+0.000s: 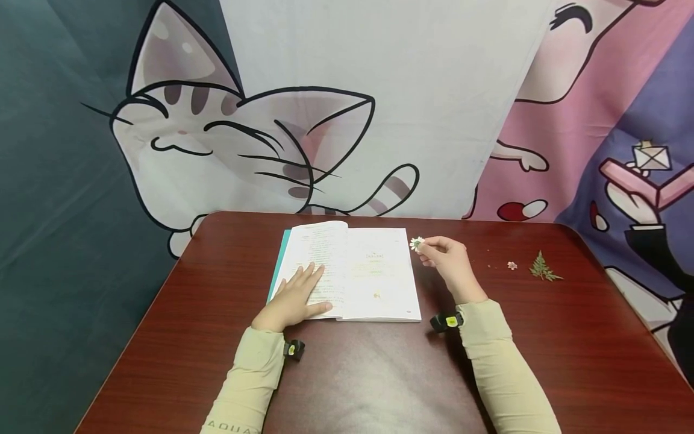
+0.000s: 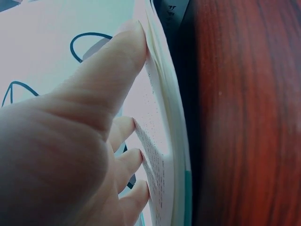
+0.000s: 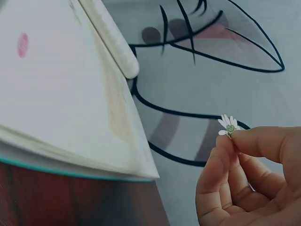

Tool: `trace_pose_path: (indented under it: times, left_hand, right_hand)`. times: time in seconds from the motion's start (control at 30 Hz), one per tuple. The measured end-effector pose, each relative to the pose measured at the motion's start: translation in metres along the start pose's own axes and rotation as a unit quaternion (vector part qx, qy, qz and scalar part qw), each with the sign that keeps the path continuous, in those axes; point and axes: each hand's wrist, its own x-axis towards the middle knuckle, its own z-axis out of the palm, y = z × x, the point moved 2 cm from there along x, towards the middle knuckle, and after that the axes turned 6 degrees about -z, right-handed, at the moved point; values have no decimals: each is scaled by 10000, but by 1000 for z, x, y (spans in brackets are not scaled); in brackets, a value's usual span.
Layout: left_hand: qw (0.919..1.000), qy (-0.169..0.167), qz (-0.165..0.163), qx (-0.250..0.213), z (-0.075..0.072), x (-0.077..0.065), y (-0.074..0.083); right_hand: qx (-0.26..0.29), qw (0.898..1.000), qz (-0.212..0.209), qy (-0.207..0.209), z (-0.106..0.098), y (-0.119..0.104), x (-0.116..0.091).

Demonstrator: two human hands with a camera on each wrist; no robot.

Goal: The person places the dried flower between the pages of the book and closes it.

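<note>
An open book (image 1: 379, 271) with a teal cover lies on the table. My left hand (image 1: 293, 298) rests on its left page with fingers spread; in the left wrist view the thumb (image 2: 117, 61) lies along the page near the lower edge. Just off the upper right edge of the book, my right hand (image 1: 447, 265) pinches a small white daisy (image 1: 416, 243) between thumb and forefinger. The daisy (image 3: 228, 126) shows white petals and a greenish centre in the right wrist view, with the other fingers curled beneath.
To the right on the brown table (image 1: 347, 386) lie a tiny pink-white flower (image 1: 512, 265) and a green fern-like leaf (image 1: 543, 267). Behind the table's far edge hangs a cartoon cat backdrop (image 1: 434, 90).
</note>
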Motion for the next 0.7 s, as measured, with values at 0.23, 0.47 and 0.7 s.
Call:
trace_pose_path:
  times: [0.23,0.47,0.7]
  left_hand:
    - [10000,36,16,-9,6,6,-7]
    - [9999,-106,-78,41,0,2,0]
    - [9999,-109,-54,48,-1,-1,2]
  right_hand:
    - [116,9998,-60,-137,20,0,-3]
    - [312,9993,-67,-205,45,-5,-7]
    - [3,9988,-14,-498,65,-8,-5]
